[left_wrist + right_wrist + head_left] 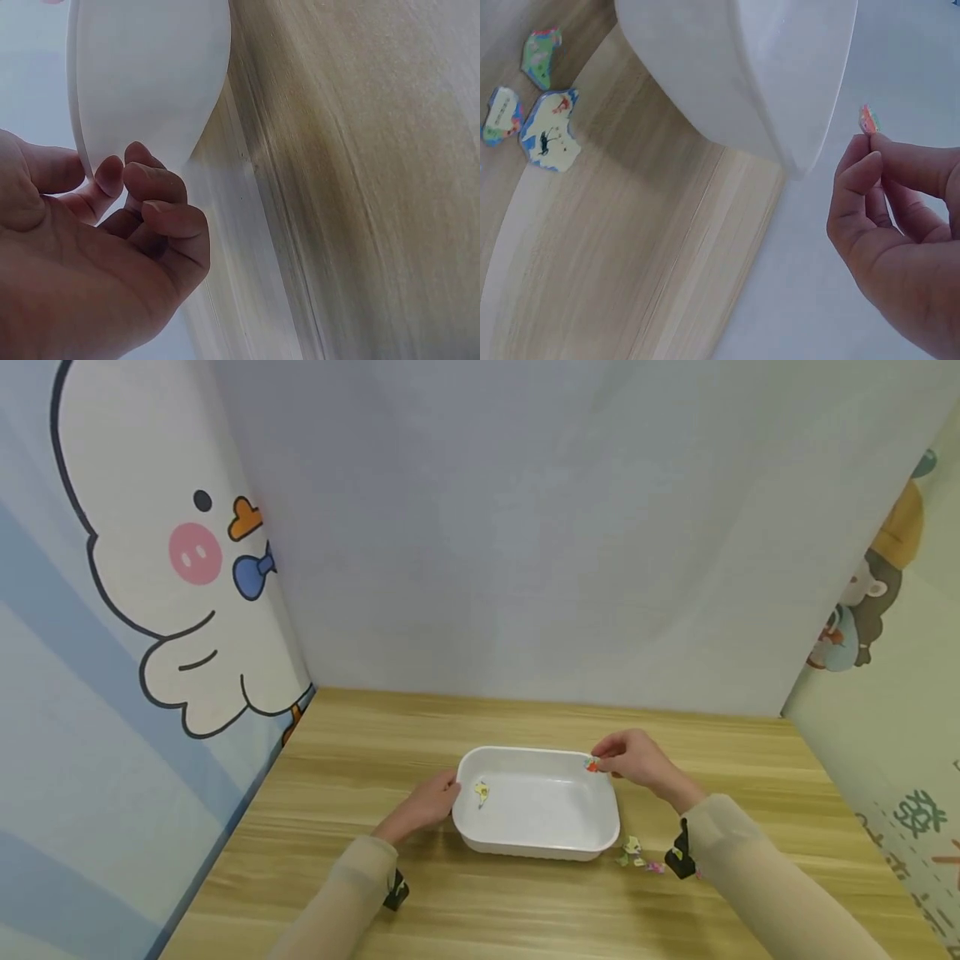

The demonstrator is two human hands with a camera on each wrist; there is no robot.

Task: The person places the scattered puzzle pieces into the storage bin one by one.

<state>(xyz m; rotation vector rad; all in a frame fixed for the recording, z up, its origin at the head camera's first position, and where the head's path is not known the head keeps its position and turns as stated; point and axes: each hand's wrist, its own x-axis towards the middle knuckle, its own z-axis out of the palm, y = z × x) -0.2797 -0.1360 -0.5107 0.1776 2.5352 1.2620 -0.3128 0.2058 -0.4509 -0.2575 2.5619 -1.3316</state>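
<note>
A white plastic basin (pixel 536 810) stands on the wooden table. At its left end, my left hand (pixel 429 802) holds the rim, thumb and forefinger pinching the edge, as the left wrist view shows on the basin's wall (pixel 150 82). My right hand (pixel 637 760) pinches a small red and green puzzle piece (pixel 868 120) between thumb and fingertips, over the basin's far right corner. One pale yellow puzzle piece (pixel 482 792) lies inside the basin near its left end.
Several loose puzzle pieces (pixel 632 845) lie on the table (pixel 375 735) by the basin's near right corner, partly below the right forearm. One is cream (pixel 551 135), another green (pixel 540 58). A pale curtain (pixel 525 543) hangs behind the table.
</note>
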